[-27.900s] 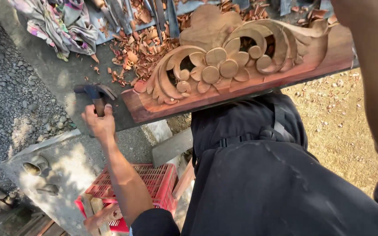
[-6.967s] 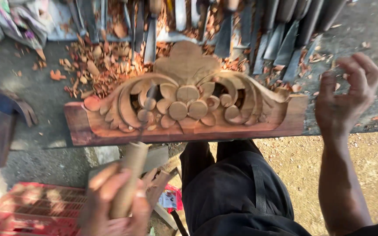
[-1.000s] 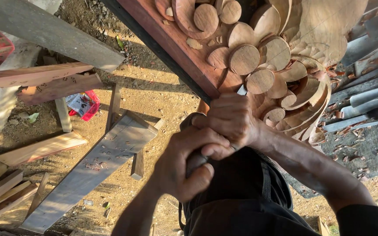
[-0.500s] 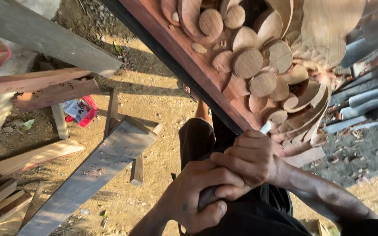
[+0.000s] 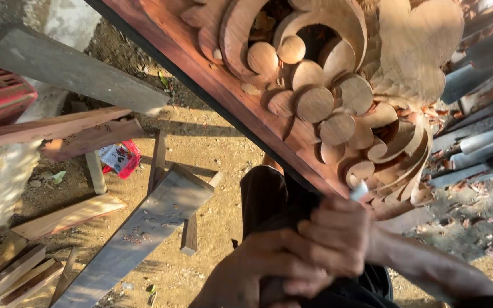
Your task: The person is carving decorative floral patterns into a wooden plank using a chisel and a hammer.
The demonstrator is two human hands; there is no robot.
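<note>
From the head view, both hands wrap one chisel (image 5: 358,191): the left hand (image 5: 258,274) has its grip pressed around the handle low down, and the right hand (image 5: 335,236) clamps just above it, fingers folded tight. The pale blade tip pokes out against the lower edge of the carved wooden panel (image 5: 320,102) on the worktop. With force driven toward thin scroll edges, I judge a slip could chip the carving.

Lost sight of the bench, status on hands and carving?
Both hands, left hand and right hand, wrapped on one chisel. Tip at the carved wooden panel, lower scrolls. Nothing between blade and wood.
</note>
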